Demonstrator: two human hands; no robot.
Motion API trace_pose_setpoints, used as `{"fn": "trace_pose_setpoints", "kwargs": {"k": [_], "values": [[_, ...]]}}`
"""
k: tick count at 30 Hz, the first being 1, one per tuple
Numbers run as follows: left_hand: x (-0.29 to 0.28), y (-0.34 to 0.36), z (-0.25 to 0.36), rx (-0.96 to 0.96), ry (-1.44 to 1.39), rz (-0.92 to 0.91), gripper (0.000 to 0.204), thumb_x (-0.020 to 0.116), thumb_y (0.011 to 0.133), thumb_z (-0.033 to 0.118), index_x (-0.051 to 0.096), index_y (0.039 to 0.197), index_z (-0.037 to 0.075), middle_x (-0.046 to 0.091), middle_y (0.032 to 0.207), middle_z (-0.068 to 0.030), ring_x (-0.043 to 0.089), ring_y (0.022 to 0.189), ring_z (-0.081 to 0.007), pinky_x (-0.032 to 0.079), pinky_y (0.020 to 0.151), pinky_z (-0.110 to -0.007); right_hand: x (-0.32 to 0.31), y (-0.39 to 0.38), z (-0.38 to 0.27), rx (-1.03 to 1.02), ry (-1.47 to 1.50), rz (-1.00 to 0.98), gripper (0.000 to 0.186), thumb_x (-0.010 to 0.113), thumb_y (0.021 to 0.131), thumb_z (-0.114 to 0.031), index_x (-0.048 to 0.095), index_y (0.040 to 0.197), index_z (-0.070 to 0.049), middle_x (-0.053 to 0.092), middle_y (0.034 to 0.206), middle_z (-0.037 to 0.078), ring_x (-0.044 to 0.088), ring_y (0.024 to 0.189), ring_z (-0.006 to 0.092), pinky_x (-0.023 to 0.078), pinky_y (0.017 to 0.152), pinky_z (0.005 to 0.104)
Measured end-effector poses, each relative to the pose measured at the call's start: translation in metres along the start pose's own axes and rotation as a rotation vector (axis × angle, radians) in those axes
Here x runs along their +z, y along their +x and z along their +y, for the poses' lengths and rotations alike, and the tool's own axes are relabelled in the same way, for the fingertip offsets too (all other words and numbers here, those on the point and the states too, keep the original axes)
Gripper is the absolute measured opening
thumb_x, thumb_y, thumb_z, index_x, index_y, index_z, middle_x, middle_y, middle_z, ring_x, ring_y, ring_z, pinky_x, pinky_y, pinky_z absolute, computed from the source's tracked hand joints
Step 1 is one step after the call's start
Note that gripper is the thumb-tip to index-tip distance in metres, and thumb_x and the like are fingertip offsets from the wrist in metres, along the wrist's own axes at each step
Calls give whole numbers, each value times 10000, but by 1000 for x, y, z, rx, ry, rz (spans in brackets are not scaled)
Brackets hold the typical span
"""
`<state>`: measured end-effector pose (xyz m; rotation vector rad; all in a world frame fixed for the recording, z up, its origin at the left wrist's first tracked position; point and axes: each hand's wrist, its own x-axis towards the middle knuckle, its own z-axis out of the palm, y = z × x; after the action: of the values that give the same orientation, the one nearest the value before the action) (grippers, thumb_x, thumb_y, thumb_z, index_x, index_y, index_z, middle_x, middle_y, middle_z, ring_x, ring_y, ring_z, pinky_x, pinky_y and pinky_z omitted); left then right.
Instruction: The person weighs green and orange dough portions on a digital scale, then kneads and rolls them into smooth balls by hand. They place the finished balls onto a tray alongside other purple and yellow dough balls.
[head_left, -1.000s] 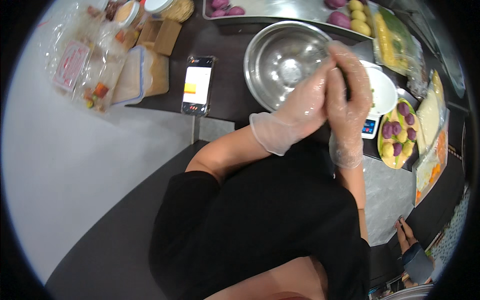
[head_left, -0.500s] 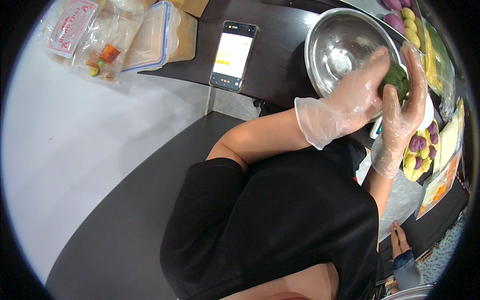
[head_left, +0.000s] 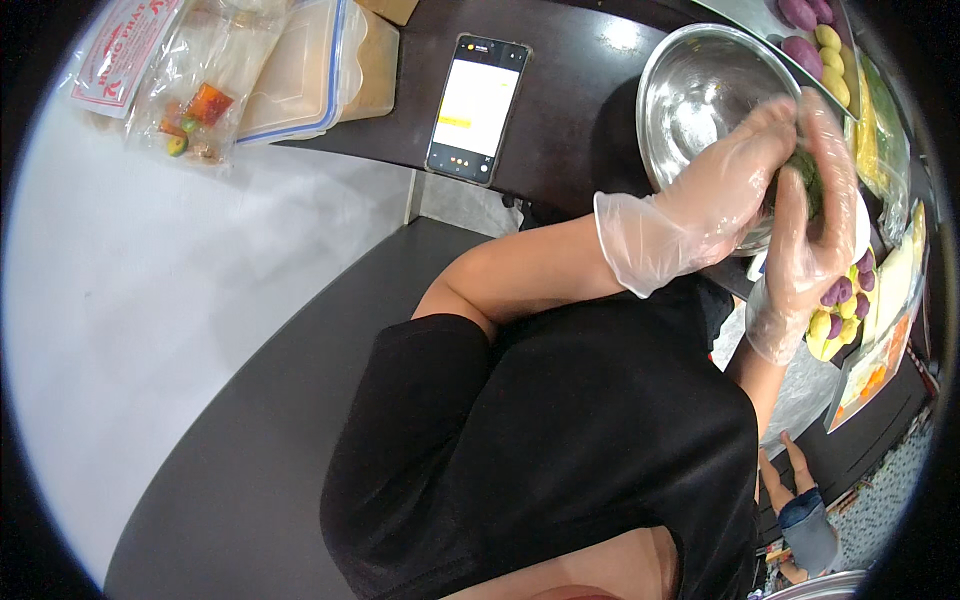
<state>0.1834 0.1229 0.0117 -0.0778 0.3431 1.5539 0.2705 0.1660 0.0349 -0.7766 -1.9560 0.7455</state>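
Note:
My left hand [head_left: 742,168] and my right hand [head_left: 818,238], both in clear plastic gloves, cup a dark green, soft-looking ball [head_left: 807,178] between their palms. The fingers hide much of it, and I cannot tell what it is made of. Just behind and left of the hands is a shiny steel mixing bowl [head_left: 655,95], whose near rim passes under my left wrist. A white round surface [head_left: 862,228] shows partly behind my right hand. Close to that wrist lies a yellow dish [head_left: 822,348] with several purple and yellow pieces.
A phone [head_left: 474,110] with a lit screen lies on the dark table [head_left: 570,95]. Left of it are a lidded plastic box [head_left: 290,90] and clear food bags [head_left: 215,75]. Purple and yellow lumps [head_left: 830,62] and bagged strips stand at right. Another person [head_left: 805,525] is at lower right.
My hands have come round the green ball, and less of it shows between them. The view has shifted slightly, so the bowl and phone appear further right.

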Motion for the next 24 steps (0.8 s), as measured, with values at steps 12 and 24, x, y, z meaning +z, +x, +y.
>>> {"fn": "trace_pose_setpoints", "kwargs": {"k": [12, 24], "values": [[5, -4, 7, -229, 310, 97, 278, 505, 1026, 288, 596, 1199, 89, 648, 1090, -53, 633, 1000, -133, 526, 883, -310, -13, -7, 13, -55, -250, -152, 442, 628, 852, -49, 589, 1286, 22, 666, 1231, 174, 640, 1142, 293, 449, 1030, 373], [-11, 9, 3, -211, -183, -95, 367, 432, 1050, 354, 543, 1282, 92, 633, 1172, -55, 609, 1058, -157, 503, 951, -328, -8, -6, 11, -14, -26, 39, 328, 601, 881, 16, 650, 1205, 23, 704, 1147, 149, 683, 1014, 230, 497, 951, 324]]}}
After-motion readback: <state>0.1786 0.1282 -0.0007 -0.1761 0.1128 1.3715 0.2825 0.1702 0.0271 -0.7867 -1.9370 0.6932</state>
